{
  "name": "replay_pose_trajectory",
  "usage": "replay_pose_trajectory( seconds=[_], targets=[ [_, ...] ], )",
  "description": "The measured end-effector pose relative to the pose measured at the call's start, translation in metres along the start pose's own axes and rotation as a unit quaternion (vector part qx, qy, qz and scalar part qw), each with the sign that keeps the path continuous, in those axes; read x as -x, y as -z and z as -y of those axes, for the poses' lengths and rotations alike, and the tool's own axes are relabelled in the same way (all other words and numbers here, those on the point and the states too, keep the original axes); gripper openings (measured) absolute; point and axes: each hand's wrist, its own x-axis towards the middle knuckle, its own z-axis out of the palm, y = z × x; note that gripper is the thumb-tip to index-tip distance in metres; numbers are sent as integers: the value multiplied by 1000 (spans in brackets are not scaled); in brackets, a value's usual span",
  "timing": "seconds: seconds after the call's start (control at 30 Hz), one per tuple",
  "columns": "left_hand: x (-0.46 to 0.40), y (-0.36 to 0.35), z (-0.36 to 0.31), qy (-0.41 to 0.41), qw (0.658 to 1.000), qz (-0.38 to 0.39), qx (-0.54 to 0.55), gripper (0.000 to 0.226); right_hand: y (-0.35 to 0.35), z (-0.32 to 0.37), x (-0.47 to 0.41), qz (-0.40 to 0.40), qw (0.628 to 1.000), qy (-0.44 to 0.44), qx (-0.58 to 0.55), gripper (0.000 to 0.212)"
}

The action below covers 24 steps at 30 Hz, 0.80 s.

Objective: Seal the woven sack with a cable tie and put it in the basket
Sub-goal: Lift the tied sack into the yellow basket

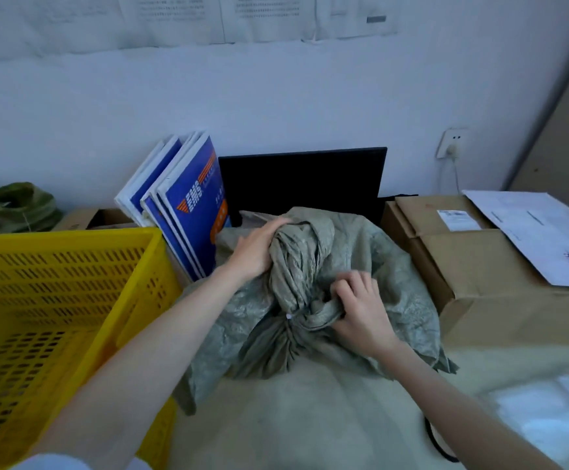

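Observation:
A grey-green woven sack [391, 293] lies on the table in the middle, its mouth gathered into a twisted neck. My left hand [259, 247] grips the bunched top of the neck. My right hand [361, 307] curls its fingers into the gathered fabric lower down on the neck. A small pale cable tie [290, 316] shows at the cinched point of the neck, just left of my right hand. A yellow slotted plastic basket [56, 300] stands at the left, touching the sack's side.
Blue and white booklets [188, 205] lean behind the basket. A black monitor [303, 181] stands at the back. Cardboard boxes [473, 266] with papers [547, 232] sit at the right. Plastic sleeves [547, 412] lie at the front right. More green sacks [12, 205] are at far left.

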Motion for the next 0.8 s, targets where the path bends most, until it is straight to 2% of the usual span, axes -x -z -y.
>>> replay_pose_trajectory(
  seconds=[0.07,0.2,0.27,0.37,0.47,0.57,0.67,0.73,0.8],
  targets=[
    [-1,2,4,-6,999,34,-30,43,6,0,-13,-24,999,0,31,46],
    [-1,7,-3,-10,993,93,-72,48,14,-8,-43,46,996,33,74,102],
    [1,7,-8,-7,993,101,-58,49,16,-11,-55,77,992,51,83,109],
    [0,9,-8,-14,997,78,11,45,13,-14,-62,101,993,54,35,93],
    [4,15,-8,-10,995,63,79,52,11,-18,-57,128,991,22,-34,73],
    [22,20,-14,4,989,30,143,49,11,-18,-56,129,989,0,-77,57],
    [49,13,-7,-4,999,-26,41,43,10,-16,-59,103,990,-19,-97,42],
    [70,7,-2,-5,999,-29,25,55,7,-15,-62,90,991,-25,-98,36],
    [89,-4,0,10,999,16,27,88,7,-14,-64,74,991,-23,-112,30]
  ],
)
